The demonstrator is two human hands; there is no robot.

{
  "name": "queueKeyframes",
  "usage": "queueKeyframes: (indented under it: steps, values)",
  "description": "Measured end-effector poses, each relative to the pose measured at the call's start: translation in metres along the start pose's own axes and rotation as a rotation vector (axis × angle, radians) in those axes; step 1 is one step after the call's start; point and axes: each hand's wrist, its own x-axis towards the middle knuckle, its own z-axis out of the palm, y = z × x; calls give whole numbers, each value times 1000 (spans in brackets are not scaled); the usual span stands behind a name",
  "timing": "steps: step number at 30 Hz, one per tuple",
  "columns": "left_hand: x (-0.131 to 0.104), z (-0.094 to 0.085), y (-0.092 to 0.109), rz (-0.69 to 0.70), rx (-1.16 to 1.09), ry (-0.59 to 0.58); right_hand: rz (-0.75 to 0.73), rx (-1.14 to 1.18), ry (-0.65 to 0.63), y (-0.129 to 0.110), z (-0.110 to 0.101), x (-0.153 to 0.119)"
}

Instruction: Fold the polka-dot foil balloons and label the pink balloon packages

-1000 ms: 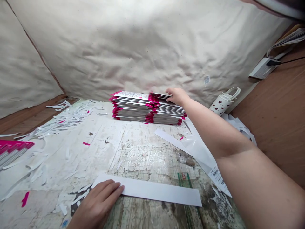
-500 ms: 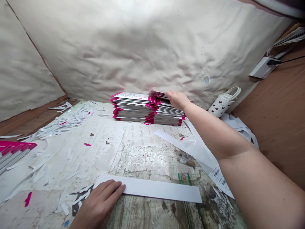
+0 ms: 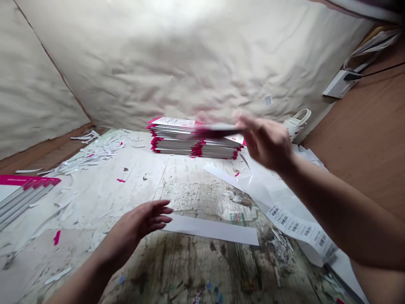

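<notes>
My right hand [image 3: 268, 141] is closed round the near end of some flat pink-edged packets [image 3: 217, 131], smeared by motion, so how many it holds I cannot tell. They are in front of two side-by-side stacks of matching pink-and-white packets [image 3: 177, 145] at the back of the table, hiding part of the right stack. My left hand [image 3: 142, 221] hovers over the left end of a long white paper strip [image 3: 215, 230], fingers stretched out and nothing in them. The strip lies flat across the table.
Paper scraps [image 3: 95, 150] litter the back left. More pink-edged packets [image 3: 28, 196] lie fanned at the left edge. A roll of barcode labels [image 3: 294, 226] trails along the right, with a white cup with a handle [image 3: 295, 124] behind it.
My right hand has lifted packets off the right stack and brought them nearer and to the right. My left hand has risen off the white strip, its fingers now stretched out.
</notes>
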Motion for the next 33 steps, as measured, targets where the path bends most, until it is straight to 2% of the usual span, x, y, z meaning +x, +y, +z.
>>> queueKeyframes:
  steps: [1, 3, 4, 5, 6, 7, 9, 10, 11, 13, 15, 18, 20, 22, 24, 26, 29, 31, 33]
  values:
    - [3, 6, 9, -107, -156, -122, -152, 87, -29, -26, -19, -6]
    - [8, 22, 23, -190, -320, -322, -415, 192, -42, -73, -48, -25]
    - [9, 31, 28, -186, -350, -386, -483, 227, -63, -90, -58, -37]
    - [8, 40, 31, -157, -373, -418, -469, 270, -82, -101, -65, -49]
    - [6, 49, 33, -113, -402, -429, -336, 344, -80, -108, -69, -62]
    - [2, 56, 33, -45, -423, -403, -122, 441, -55, -111, -72, -75]
    - [-10, 69, 29, 133, -408, -254, 364, 641, 19, -112, -73, -97]
    - [-17, 74, 26, 227, -380, -170, 555, 760, 47, -114, -73, -106]
    - [-24, 79, 22, 305, -341, -111, 686, 884, 48, -118, -71, -113]
    - [-36, 89, 13, 422, -243, -57, 819, 1107, 8, -133, -68, -122]
    - [-46, 100, 8, 509, -132, -8, 951, 1246, 52, -152, -63, -127]
    - [-53, 115, 8, 633, -8, 119, 1045, 1202, 180, -175, -56, -129]
    - [-53, 121, 10, 695, 30, 182, 1076, 1181, 220, -181, -52, -130]
    - [-50, 123, 8, 717, 6, 186, 1103, 1191, 238, -182, -48, -130]
    - [-48, 122, 2, 676, -62, 138, 1122, 1209, 225, -181, -46, -133]
    - [-46, 121, -7, 565, -115, 68, 1107, 1261, 163, -178, -44, -140]
    - [-44, 121, -19, 391, -111, 33, 1036, 1384, -72, -173, -40, -156]
    - [-40, 116, -19, 371, -61, 23, 1047, 1414, -164, -168, -36, -169]
    - [-33, 100, -14, 428, 62, -53, 1156, 1415, -110, -159, -35, -180]
